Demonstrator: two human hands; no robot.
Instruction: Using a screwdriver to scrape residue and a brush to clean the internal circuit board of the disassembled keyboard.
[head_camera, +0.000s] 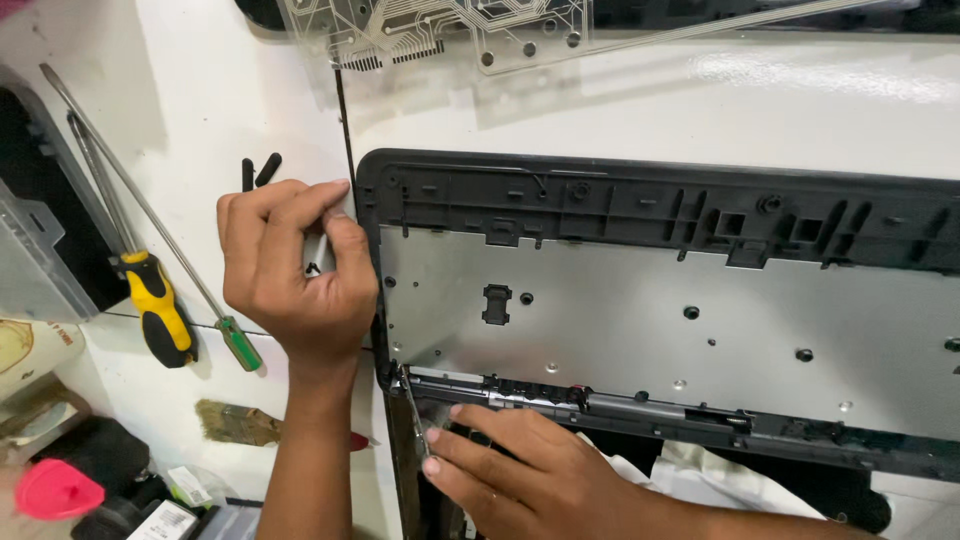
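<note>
A dark plastic keyboard frame (640, 205) with a grey metal backplate (650, 320) lies on a white table. My left hand (295, 265) rests at the frame's left edge with its fingers curled together; it seems to pinch something small and white, too hidden to name. My right hand (520, 475) is at the frame's near left corner and grips a thin metal tool (412, 410), whose tip touches that corner.
Left of the frame lie a yellow-and-black screwdriver (150, 300), a green-handled screwdriver (238, 342), a brush (235, 422) and two small black pegs (258, 170). A clear circuit membrane (440, 30) lies at the far edge. A grey metal part (30, 260) sits far left.
</note>
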